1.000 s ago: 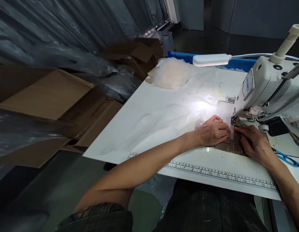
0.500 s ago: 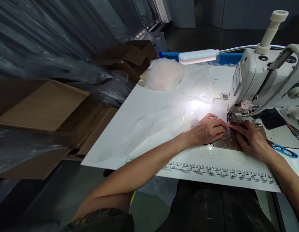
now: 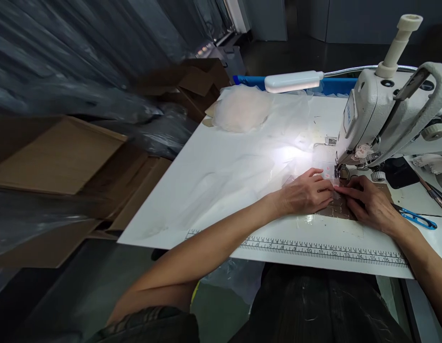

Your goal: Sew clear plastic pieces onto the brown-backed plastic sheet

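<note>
At the white sewing machine, a thin sheer white fabric with small pink spots lies by the presser foot. My left hand rests palm down just left of the foot, its fingers bent and closed on the fabric's edge. From the other side, my right hand pinches the same edge between thumb and forefinger, close in front of the foot. The two sets of fingertips almost meet. What lies under my left palm is hidden. Blue-handled thread snips lie beside my right wrist.
A heap of pale sheer pieces sits at the table's back left. A white lamp hangs over the back. A printed ruler runs along the front edge. Cardboard boxes stand left. A black flat object lies right of the machine.
The view has shifted slightly. My left fingers sit a little further from the foot, and more of the pink-spotted fabric shows beside it. Both hands keep their hold.
</note>
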A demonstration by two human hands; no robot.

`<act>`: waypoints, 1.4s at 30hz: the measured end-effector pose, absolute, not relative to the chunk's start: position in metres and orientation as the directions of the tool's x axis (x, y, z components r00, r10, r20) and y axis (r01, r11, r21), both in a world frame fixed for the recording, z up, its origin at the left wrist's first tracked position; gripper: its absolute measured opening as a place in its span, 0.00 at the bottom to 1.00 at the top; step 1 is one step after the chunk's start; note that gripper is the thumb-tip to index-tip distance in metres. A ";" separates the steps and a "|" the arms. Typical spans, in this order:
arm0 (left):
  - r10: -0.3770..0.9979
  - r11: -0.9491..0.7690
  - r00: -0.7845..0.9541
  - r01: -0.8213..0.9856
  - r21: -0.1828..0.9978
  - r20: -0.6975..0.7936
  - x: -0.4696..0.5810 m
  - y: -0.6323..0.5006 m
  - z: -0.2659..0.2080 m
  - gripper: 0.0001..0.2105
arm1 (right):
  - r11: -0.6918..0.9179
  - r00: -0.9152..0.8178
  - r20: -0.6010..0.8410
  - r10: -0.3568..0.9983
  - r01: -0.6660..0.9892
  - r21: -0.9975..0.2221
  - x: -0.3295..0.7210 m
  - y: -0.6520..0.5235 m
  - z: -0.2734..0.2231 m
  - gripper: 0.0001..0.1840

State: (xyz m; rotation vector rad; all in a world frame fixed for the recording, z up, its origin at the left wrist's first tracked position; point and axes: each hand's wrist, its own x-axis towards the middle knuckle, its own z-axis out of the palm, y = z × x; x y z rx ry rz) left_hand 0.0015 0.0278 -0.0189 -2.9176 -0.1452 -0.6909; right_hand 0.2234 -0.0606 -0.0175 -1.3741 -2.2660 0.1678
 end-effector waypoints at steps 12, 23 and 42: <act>0.034 -0.991 0.941 0.075 -0.108 0.337 0.008 0.034 -0.005 0.14 | 0.424 -0.359 0.276 0.892 0.875 -0.233 0.218 -0.062 -0.014 0.21; 0.114 -0.990 0.923 0.137 -0.038 0.368 0.001 0.038 -0.012 0.15 | 0.357 -0.320 0.235 0.918 0.924 -0.135 0.213 -0.058 -0.011 0.23; 0.227 -0.973 0.896 0.197 0.118 0.381 0.002 0.047 -0.011 0.17 | 0.367 -0.311 0.251 0.917 0.904 -0.219 0.214 -0.056 -0.006 0.22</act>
